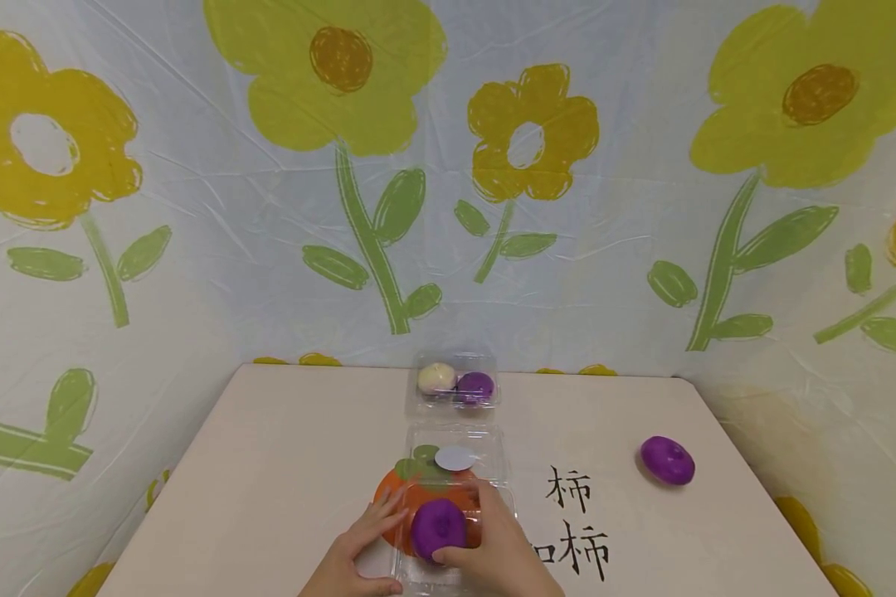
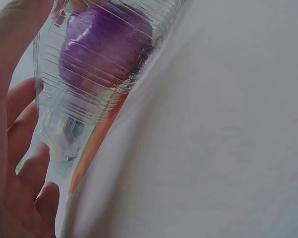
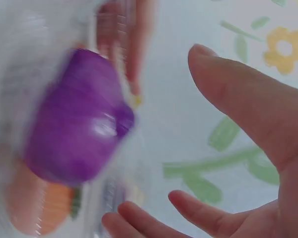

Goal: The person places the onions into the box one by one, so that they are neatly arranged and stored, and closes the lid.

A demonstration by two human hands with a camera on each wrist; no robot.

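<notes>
In the head view a purple onion (image 1: 439,529) sits in the near half of a hinged clear plastic box (image 1: 416,572), whose lid (image 1: 454,435) lies folded back. My left hand (image 1: 358,543) is along the box's left side, fingers extended. The left wrist view shows the onion (image 2: 104,47) through the ribbed plastic wall, with those fingers beside it. My right hand (image 1: 502,539) comes over the box from the right, its thumb overlapping the onion there. From the right wrist, thumb and fingers are spread apart and the onion (image 3: 82,121) appears blurred beyond them.
At the table's back edge, a second clear box (image 1: 457,358) holds a white onion (image 1: 436,379) and a purple onion (image 1: 475,387). Another purple onion (image 1: 668,461) lies on the right. An orange persimmon picture (image 1: 390,497) and black characters mark the tablecloth (image 1: 299,448). Flowered cloth surrounds the table.
</notes>
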